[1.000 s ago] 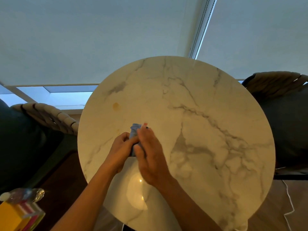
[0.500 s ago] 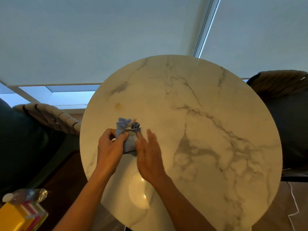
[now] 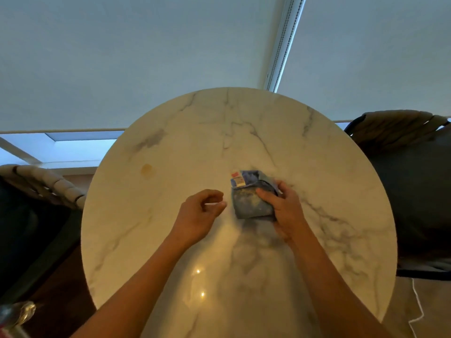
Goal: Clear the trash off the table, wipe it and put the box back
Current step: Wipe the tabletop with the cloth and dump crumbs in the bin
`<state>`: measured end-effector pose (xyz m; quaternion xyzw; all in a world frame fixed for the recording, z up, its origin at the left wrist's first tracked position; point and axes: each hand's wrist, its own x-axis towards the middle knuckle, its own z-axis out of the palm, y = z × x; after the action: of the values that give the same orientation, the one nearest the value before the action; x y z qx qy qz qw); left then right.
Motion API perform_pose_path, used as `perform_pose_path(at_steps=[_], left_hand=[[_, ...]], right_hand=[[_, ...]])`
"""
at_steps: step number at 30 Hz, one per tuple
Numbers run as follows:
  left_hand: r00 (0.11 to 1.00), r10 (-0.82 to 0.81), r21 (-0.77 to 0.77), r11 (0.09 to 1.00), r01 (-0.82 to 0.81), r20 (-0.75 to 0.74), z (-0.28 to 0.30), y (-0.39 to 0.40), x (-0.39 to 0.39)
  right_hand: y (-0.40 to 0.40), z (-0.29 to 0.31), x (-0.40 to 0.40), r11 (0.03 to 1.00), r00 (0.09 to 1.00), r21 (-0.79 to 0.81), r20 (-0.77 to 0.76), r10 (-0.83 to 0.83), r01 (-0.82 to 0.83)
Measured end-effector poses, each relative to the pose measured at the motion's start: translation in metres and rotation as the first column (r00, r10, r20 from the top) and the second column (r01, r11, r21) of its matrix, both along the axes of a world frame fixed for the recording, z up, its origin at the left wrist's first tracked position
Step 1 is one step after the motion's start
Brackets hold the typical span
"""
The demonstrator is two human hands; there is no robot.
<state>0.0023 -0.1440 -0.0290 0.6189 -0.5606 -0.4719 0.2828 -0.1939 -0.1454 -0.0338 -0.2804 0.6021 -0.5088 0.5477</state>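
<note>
The right hand grips the folded blue cloth, soft, light, best pressed flat from above; left hand beside it, loosely curled, empty; worktop stain beyond the left hand.

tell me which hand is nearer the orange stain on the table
Left. The left hand hangs above the marble table, nearer the viewer than the orange stain and to its right, holding nothing. The right hand is farther right, holding the blue cloth.
</note>
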Motion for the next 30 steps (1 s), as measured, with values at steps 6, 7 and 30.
perform_pose_path(at_steps=[6,7,30], left_hand=[[0.971,0.027,-0.182,0.983,0.018,0.239,-0.014,-0.027,-0.003],[0.944,0.022,-0.238,0.969,0.060,0.330,-0.018,-0.029,0.000],[0.855,0.159,-0.400,0.915,0.061,0.494,-0.065,0.058,0.159]], right_hand=[[-0.039,-0.001,-0.151,0.936,0.715,-0.291,-0.610,-0.341,0.199],[-0.044,-0.005,-0.171,0.934,0.672,-0.299,-0.653,-0.349,0.194],[-0.015,-0.084,0.129,0.717,0.320,-0.105,-0.931,0.172,-0.689]])
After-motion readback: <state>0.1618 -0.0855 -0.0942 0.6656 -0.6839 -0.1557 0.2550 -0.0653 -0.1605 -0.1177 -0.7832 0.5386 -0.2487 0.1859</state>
